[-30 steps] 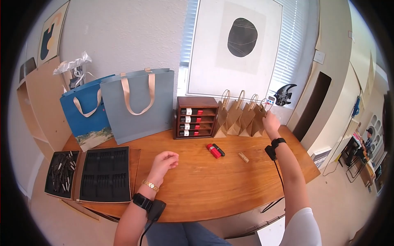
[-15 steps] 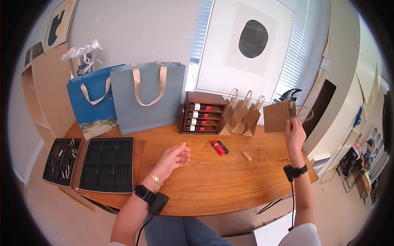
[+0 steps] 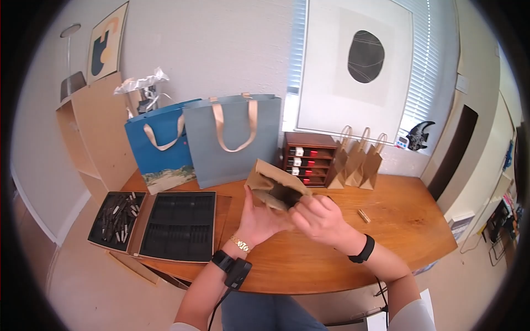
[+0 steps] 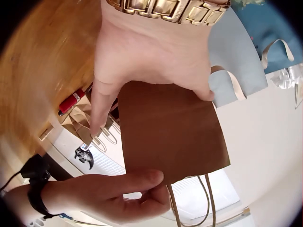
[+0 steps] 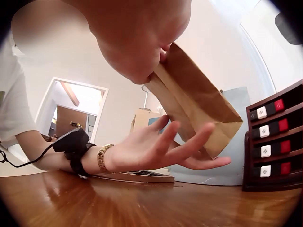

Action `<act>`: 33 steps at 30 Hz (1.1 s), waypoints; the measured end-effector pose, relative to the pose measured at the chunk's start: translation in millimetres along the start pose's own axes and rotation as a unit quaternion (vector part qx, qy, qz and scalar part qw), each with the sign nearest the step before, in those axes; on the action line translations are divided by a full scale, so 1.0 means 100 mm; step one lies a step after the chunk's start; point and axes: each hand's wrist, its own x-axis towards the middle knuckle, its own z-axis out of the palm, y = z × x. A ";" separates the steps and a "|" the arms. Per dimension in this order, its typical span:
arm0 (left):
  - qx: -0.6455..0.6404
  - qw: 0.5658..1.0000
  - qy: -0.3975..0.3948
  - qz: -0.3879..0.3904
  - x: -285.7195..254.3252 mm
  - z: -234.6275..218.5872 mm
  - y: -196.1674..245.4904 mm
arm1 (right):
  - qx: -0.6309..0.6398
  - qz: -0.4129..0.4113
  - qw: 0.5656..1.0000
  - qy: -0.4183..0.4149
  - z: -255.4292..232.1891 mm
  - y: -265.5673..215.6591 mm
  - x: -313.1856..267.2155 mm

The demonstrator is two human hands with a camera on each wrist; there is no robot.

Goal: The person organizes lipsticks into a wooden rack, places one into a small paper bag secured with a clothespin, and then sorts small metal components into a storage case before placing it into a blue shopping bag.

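Note:
A small brown paper bag point(image 3: 264, 172) is held tilted above the table, its mouth facing up toward the head camera. My right hand point(image 3: 321, 220) pinches the bag's rim with thumb and fingers, as the left wrist view also shows. Twisted paper handles point(image 4: 210, 201) hang past that pinch. My left hand point(image 3: 262, 223) spreads under and beside the bag; in the right wrist view its fingers point(image 5: 189, 153) are extended along the paper. The bag's interior is dark in the head view.
Three similar paper bags point(image 3: 354, 164) stand beside a wooden rack point(image 3: 310, 139) of red, white and black items. Large blue point(image 3: 157, 132) and grey point(image 3: 199, 160) gift bags stand left. A black-lined box point(image 3: 176, 226) lies in front. A red tube point(image 4: 72, 101) and small tan cylinder point(image 3: 364, 215) lie on the table.
My right hand has taken one paper bag from the row and carried it left to the middle. My left hand has come up to the bag, which has turned mouth-up. The head view has shifted.

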 end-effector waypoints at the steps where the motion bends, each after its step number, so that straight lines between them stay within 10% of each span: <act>1: 0.005 1.000 0.002 0.007 -0.02 -0.05 0.07 | 0.001 -0.030 1.000 0.003 0.09 -0.04 0.06; 4: 0.129 0.978 0.052 0.153 -0.06 0.04 0.22 | 0.037 0.003 0.999 -0.013 0.24 -0.05 0.16; 15: 0.116 0.976 0.115 0.143 -0.07 -0.01 0.22 | 0.278 0.056 0.959 -0.019 0.12 0.20 0.16; 19: 0.071 0.968 0.150 0.188 -0.08 -0.07 0.23 | 0.220 0.254 0.942 -0.013 0.03 0.42 -0.01; 26: 0.048 0.957 0.211 0.195 -0.06 -0.17 0.22 | 0.101 0.397 0.784 -0.466 0.47 0.69 -0.58; 33: 0.032 0.951 0.249 0.182 -0.05 -0.12 0.16 | 0.148 0.389 0.731 -0.541 1.00 0.72 -1.05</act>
